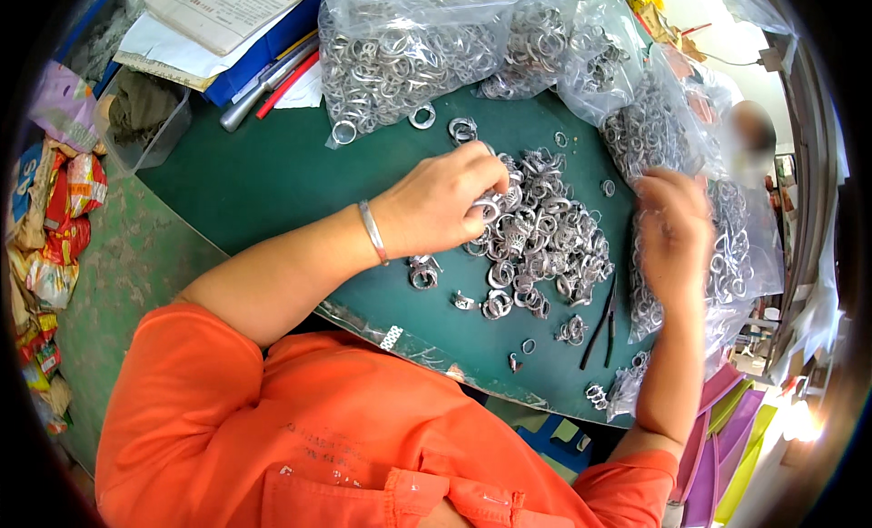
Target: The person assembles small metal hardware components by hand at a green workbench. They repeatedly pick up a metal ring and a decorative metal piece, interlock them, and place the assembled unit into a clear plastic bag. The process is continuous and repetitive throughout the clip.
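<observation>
fig.: left hand closed, pinching rings at the left edge of the ring pile, which lay centre-mat. right hand blurred, grip unclear, on a clear bag of rings to the pile's right.

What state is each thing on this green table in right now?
Left hand: closed on metal rings at the loose pile's edge.
Right hand: blurred, on a clear bag of rings.
Ring pile: loose, heaped.
Pliers: lying untouched.
Far ring bags: full.
</observation>
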The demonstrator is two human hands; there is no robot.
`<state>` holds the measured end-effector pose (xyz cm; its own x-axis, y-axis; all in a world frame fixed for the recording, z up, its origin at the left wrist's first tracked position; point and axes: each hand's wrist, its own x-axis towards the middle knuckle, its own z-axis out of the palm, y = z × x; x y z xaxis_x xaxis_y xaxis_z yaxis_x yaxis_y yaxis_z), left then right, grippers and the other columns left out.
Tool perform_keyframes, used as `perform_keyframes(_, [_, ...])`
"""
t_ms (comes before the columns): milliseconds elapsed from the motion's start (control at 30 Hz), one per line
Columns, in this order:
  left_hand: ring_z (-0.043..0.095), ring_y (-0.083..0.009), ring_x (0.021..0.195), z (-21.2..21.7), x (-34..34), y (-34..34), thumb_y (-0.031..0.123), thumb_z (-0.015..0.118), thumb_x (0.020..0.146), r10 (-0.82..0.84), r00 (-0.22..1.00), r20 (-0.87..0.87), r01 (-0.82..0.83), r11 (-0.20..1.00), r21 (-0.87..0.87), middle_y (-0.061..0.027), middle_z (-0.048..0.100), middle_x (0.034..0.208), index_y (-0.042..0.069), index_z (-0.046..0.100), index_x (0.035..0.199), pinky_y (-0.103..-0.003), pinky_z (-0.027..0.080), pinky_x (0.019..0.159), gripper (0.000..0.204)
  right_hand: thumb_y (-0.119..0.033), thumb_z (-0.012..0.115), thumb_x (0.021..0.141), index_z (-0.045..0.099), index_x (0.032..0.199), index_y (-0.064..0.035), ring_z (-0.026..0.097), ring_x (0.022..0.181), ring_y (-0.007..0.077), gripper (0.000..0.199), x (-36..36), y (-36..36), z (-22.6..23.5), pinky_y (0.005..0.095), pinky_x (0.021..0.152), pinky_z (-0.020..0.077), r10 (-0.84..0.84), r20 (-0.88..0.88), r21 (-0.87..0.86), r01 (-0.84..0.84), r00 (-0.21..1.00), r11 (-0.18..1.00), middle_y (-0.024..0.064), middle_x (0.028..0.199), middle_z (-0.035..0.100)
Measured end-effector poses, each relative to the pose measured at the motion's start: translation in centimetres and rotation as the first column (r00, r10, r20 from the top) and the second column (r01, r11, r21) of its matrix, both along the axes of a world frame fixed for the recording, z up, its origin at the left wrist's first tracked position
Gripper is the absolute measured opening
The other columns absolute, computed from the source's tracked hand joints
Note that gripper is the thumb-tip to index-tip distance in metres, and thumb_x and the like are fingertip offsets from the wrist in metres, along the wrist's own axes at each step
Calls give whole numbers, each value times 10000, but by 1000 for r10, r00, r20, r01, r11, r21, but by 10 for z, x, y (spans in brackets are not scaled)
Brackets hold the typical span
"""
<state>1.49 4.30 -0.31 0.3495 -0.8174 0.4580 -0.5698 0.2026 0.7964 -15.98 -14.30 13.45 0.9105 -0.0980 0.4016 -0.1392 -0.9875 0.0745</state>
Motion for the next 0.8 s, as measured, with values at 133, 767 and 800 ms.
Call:
perform_keyframes(133, [600, -274, 761, -3, -3, -6, -36, 594, 708, -119, 985, 122, 136, 981, -135, -103, 535, 927, 47, 581, 831, -359, 509, 658, 149, -10, 642, 768, 653, 989, -34, 590, 955, 345, 223, 54, 24, -59, 438, 853, 449, 178, -117, 307, -135, 977, 942, 137, 987, 641])
perform_keyframes(767, [560, -340, 955, -17, 18, -6, 24, 583, 745, 270, 828, 491, -406, 893, 195, -186, 538, 1122, 15, 580, 1032, -439, 478, 794, 287, -68, 672, 743, 650, 961, 0, 644, 804, 265, 229, 123, 12, -115, 350, 737, 504, 16, -264, 706, 182, 964, 685, 174, 888, 656])
perform_keyframes(800, [566, -343, 907, -17, 19, -6, -3, 564, 753, 278, 838, 470, -389, 908, 157, -188, 540, 1047, 10, 575, 1013, -434, 483, 773, 261, -4, 639, 731, 647, 951, 8, 634, 743, 187, 221, 117, 15, -107, 300, 694, 505, -55, -156, 706, 150, 986, 692, 124, 826, 661])
